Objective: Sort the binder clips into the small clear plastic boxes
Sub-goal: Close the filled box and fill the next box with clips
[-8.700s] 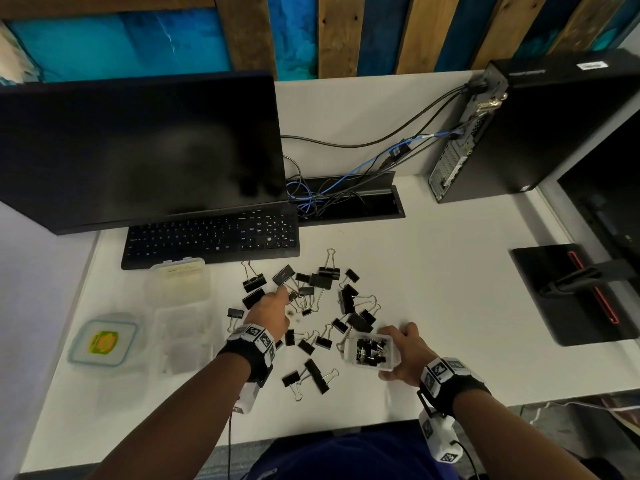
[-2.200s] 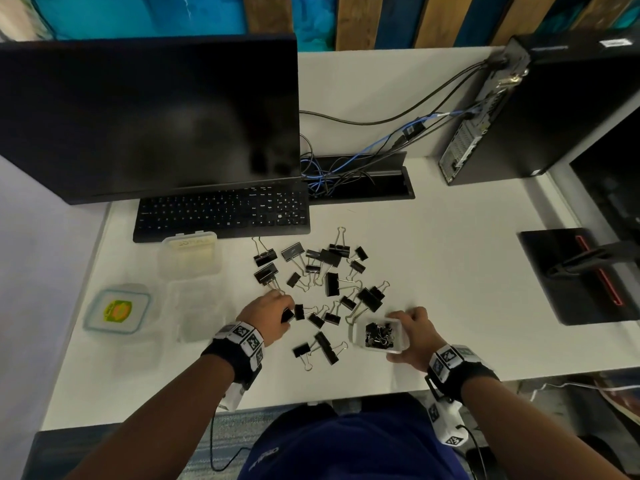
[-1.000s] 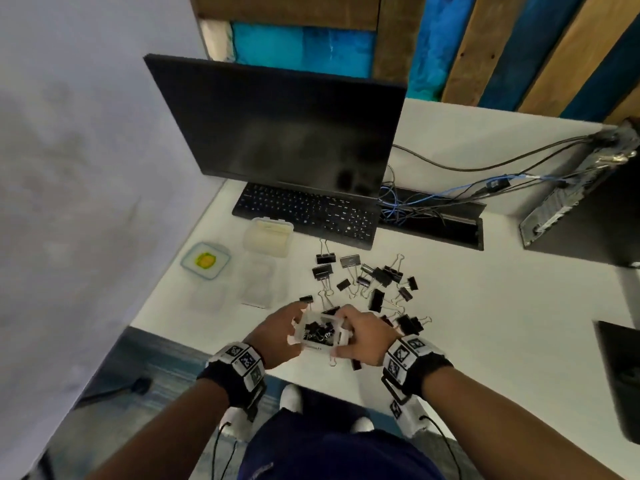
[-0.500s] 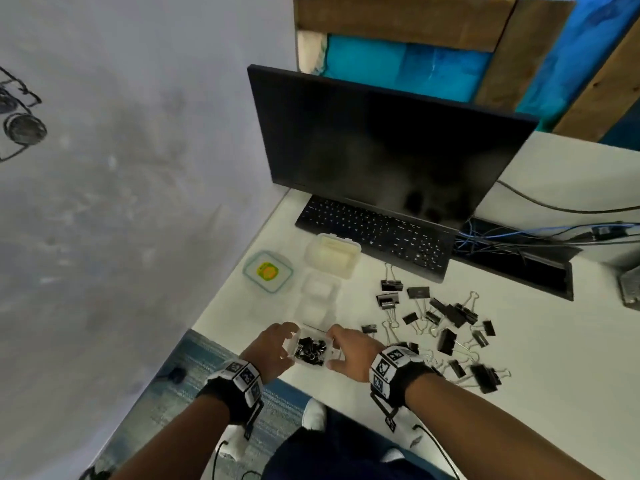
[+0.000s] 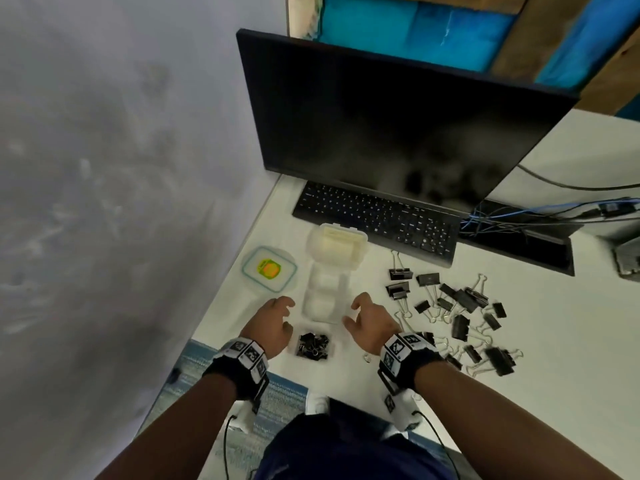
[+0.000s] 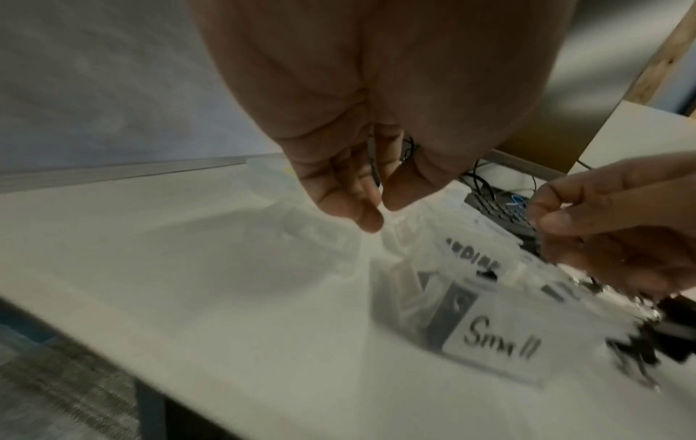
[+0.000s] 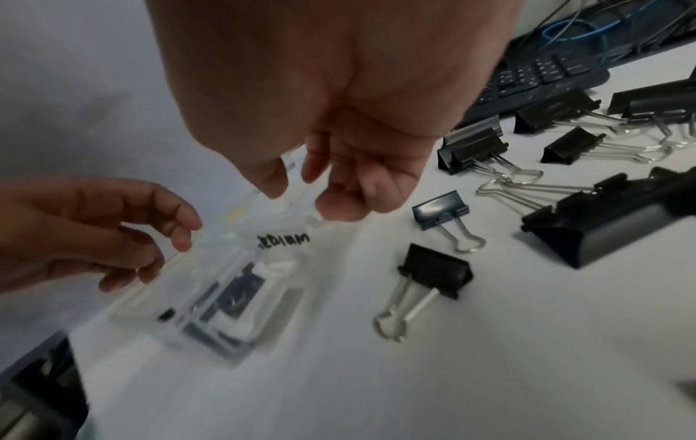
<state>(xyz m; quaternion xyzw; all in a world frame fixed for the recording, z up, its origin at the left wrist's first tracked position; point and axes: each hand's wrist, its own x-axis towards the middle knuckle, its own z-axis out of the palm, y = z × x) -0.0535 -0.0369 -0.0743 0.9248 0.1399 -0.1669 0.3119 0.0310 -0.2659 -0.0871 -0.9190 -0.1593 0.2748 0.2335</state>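
A small clear box filled with little black binder clips is seen resting on the white bench at lower centre of the head view, its side marked "Small" in the left wrist view. It is flanked by the left hand and the right hand, both held just above the bench with fingers loosely curled and nothing gripped. Directly beyond it, a second clear box, labelled "Medium" in the right wrist view, is set between the fingertips of both hands. Loose binder clips of larger sizes are scattered to the right. A lid with a yellow sticker, a keyboard and a dark monitor are shown further up the frame.
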